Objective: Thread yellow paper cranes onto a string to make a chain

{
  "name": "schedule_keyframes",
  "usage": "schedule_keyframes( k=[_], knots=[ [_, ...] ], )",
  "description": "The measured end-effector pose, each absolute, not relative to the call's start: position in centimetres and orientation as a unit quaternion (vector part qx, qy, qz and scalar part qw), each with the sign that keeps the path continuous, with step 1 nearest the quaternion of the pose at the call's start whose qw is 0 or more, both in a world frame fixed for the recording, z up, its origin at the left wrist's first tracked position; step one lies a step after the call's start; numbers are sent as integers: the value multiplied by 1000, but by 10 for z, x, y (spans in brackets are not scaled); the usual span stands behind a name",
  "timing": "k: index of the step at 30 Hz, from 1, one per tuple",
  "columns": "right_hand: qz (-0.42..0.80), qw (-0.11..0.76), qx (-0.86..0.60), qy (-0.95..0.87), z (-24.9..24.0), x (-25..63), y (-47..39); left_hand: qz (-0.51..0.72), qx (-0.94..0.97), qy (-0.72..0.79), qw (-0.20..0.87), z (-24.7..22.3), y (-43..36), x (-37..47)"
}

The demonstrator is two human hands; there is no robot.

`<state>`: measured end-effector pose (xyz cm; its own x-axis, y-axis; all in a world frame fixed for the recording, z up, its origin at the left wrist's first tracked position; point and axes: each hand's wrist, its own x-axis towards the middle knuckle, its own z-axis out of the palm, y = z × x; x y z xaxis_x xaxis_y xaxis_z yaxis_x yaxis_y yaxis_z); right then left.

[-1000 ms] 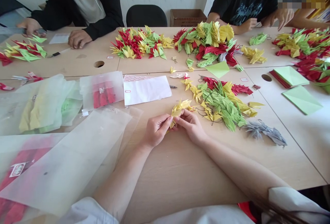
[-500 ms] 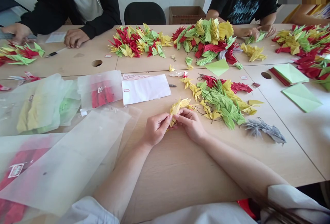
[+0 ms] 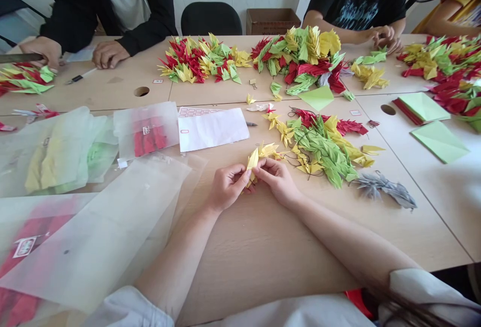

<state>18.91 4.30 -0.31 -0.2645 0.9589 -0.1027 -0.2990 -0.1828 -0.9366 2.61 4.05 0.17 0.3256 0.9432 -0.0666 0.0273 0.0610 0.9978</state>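
Near the middle of the table (image 3: 255,257), my left hand (image 3: 228,186) pinches a yellow paper crane (image 3: 253,160) between thumb and fingers. My right hand (image 3: 278,179) is closed on the same crane from the other side, fingertips close to the left thumb. More yellow folded paper (image 3: 271,149) shows just behind my right fingers, and a bit of red shows beneath my hands. To the right lies a bundle of strung green cranes (image 3: 325,151) with dark thread, beside yellow and red ones. A grey gauzy bundle (image 3: 387,189) lies nearer me.
Clear plastic sleeves (image 3: 124,216) of folded paper cover the left side, near a white sheet (image 3: 214,129). Piles of cranes (image 3: 203,58) line the far side. Green paper squares (image 3: 439,141) lie right. Co-workers' hands (image 3: 110,55) rest across the table.
The yellow crane between my fingers has turned more upright, its pointed tip now showing. My hands have barely moved. Across the table, the co-worker at left has lifted a dark, long object.
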Motion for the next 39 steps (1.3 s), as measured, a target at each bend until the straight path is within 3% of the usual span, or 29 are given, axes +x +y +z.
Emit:
schedule_keyframes(
  k=[28, 39],
  knots=[
    [723, 459, -337, -392, -8, 194, 46, 390, 620, 427, 530, 2, 39, 28],
    [699, 477, -340, -410, -5, 190, 43, 379, 580, 423, 583, 0, 43, 26]
  ],
)
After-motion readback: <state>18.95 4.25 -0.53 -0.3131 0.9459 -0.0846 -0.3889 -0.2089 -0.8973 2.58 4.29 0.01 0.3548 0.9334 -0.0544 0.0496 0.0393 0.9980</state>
